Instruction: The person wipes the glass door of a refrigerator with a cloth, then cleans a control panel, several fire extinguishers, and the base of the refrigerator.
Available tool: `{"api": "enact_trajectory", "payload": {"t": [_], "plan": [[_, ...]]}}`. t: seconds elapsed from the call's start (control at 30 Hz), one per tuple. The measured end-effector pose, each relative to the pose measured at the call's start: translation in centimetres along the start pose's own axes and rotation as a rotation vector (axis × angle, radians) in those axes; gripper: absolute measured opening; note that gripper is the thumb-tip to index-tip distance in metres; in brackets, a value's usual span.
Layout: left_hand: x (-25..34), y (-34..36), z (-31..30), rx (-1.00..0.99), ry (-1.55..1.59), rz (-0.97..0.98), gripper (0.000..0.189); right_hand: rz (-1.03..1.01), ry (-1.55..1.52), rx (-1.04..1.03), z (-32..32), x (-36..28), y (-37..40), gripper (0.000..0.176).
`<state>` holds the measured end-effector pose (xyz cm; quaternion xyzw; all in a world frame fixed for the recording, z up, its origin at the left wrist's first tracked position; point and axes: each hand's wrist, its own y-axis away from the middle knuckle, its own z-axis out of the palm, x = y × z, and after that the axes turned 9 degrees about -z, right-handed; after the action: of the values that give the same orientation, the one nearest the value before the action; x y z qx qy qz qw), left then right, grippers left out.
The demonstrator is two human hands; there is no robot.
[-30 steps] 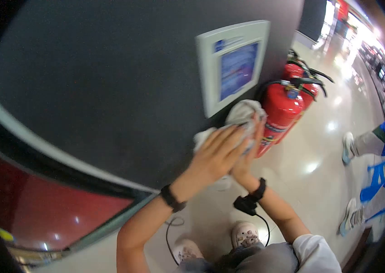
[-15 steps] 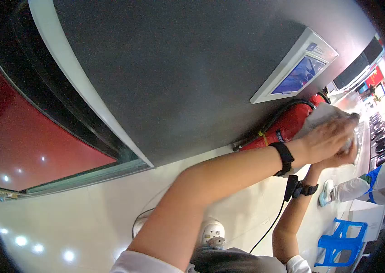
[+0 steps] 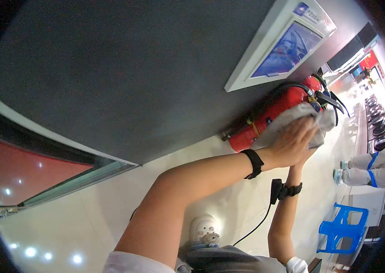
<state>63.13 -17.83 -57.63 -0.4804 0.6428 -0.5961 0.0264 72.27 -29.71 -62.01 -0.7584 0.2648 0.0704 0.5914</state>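
My left hand [image 3: 292, 142] presses a crumpled grey-white cloth [image 3: 280, 123], its fingers closed together on the fabric. Just behind it is my right hand [image 3: 310, 154], mostly hidden by my left hand and the cloth, so its fingers do not show clearly. The cloth overlaps the front of a red fire extinguisher [image 3: 265, 119] with a black hose and handle. Black bands circle both wrists, and a cable hangs from the device on the right wrist.
A white-framed blue panel [image 3: 288, 48] sticks out from the dark grey wall [image 3: 124, 68]. At the right are a blue stool [image 3: 345, 230] and a person's legs [image 3: 367, 170]. White shoe [image 3: 204, 227] below on the tiled floor.
My hands and the cloth have moved left and lower in view. More of the extinguisher's handle shows. The view has shifted, and the blue panel appears larger.
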Motion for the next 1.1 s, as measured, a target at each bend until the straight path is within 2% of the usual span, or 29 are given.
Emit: {"api": "enact_trajectory", "payload": {"t": [0.07, 0.1, 0.13, 0.2, 0.23, 0.3, 0.4, 0.47, 0.53, 0.57, 0.6, 0.67, 0.73, 0.8, 0.83, 0.87, 0.9, 0.93, 0.97, 1.0, 1.1], "plan": [[0.4, -0.7, -1.8, 0.111, 0.085, -0.123, 0.058, -0.011, -0.018, -0.018, 0.0, 0.4, -1.2, 0.059], [0.3, -1.0, -2.1, 0.126, 0.056, -0.137, 0.06, -0.097, 0.108, -0.112, 0.0, -0.2, -2.2, 0.051], [0.3, -1.3, -2.6, 0.118, 0.066, -0.132, 0.06, -0.093, 0.12, -0.105, 0.4, -0.3, -3.0, 0.051], [0.2, -2.0, -3.5, 0.187, -0.069, -0.292, 0.062, 0.024, 0.007, -0.127, 1.2, -0.6, -4.5, 0.043], [-0.5, -2.3, -3.4, 0.175, -0.025, -0.337, 0.064, 0.026, 0.017, -0.122, 1.4, -1.9, -5.5, 0.043], [-1.7, -2.7, -3.7, 0.116, -0.028, -0.306, 0.063, 0.235, -0.255, -0.176, 1.6, -4.5, -6.9, 0.036], [-1.6, -2.4, -4.5, 0.069, -0.034, -0.251, 0.058, 0.163, -0.188, -0.114, 1.9, -5.2, -6.2, 0.033], [-1.5, -2.2, -4.5, 0.045, -0.155, -0.176, 0.055, 0.089, -0.109, -0.031, 2.5, -4.4, -5.4, 0.028], [-2.0, -2.3, -4.6, 0.02, -0.203, -0.133, 0.054, 0.082, 0.081, 0.024, 2.8, -6.1, -4.9, 0.024], [-2.3, -2.4, -4.6, 0.0, -0.258, -0.097, 0.054, 0.052, 0.033, 0.117, 3.4, -7.5, -4.8, 0.02], [-2.9, -2.3, -4.5, -0.003, -0.242, -0.089, 0.054, 0.05, 0.049, 0.124, 3.1, -7.6, -4.8, 0.02], [-3.8, -2.2, -4.7, 0.005, -0.365, 0.038, 0.055, 0.072, 0.171, 0.08, 2.9, -7.6, -4.7, 0.019], [-3.8, -2.2, -4.6, 0.014, -0.341, 0.048, 0.053, 0.026, 0.253, 0.108, 2.5, -6.9, -4.8, 0.018], [-3.7, -2.2, -4.4, -0.03, -0.449, -0.01, 0.05, 0.066, 0.353, -0.008, 1.7, -6.4, -4.9, 0.02], [-3.9, -1.8, -4.0, -0.03, -0.6, 0.011, 0.046, 0.024, 0.37, -0.029, 1.5, -6.0, -4.7, 0.021], [-3.9, -1.7, -3.9, -0.077, -0.581, -0.036, 0.043, -0.072, 0.382, -0.047, 1.2, -4.9, -4.6, 0.016], [-3.8, -1.5, -3.9, -0.127, -0.536, -0.079, 0.043, -0.004, 0.392, -0.121, 0.8, -4.3, -4.6, 0.009], [-3.4, -1.1, -4.1, -0.05, -0.434, -0.096, 0.043, 0.081, 0.419, -0.157, 0.4, -5.5, -4.8, 0.008], [-3.4, -0.7, -4.2, -0.021, -0.421, -0.065, 0.045, 0.055, 0.424, -0.183, 0.0, -7.1, -5.2, 0.009], [-2.7, -0.6, -5.0, -0.037, -0.374, -0.081, 0.046, 0.025, 0.379, -0.163, -0.1, -8.1, -5.2, 0.011], [-3.2, -0.1, -5.7, -0.027, -0.373, -0.069, 0.05, 0.107, 0.341, -0.21, 0.5, -10.1, -5.6, 0.013]]}}
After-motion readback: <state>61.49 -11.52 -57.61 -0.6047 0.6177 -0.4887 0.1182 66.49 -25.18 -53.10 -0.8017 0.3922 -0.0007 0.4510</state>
